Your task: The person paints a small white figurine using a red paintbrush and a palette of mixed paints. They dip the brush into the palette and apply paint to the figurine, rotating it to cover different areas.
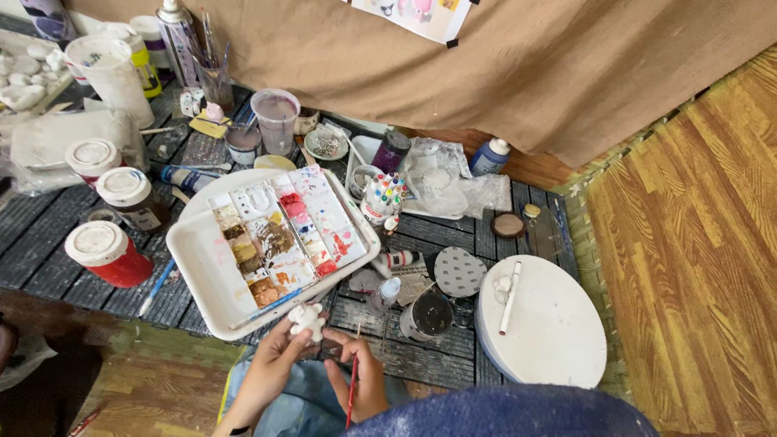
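Now left hand [275,362] grips small white figurine [307,319], right hand [360,376] pinches red-handled brush [353,387] nr paint tray [194,267].

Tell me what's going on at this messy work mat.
A person sits at a dark slatted mat crowded with paint jars. The left hand holds up a small white clay figurine, and the right hand holds a thin red-handled paintbrush beside it. In front lies a white tray with a paint-stained palette, and a round white board sits to the right.
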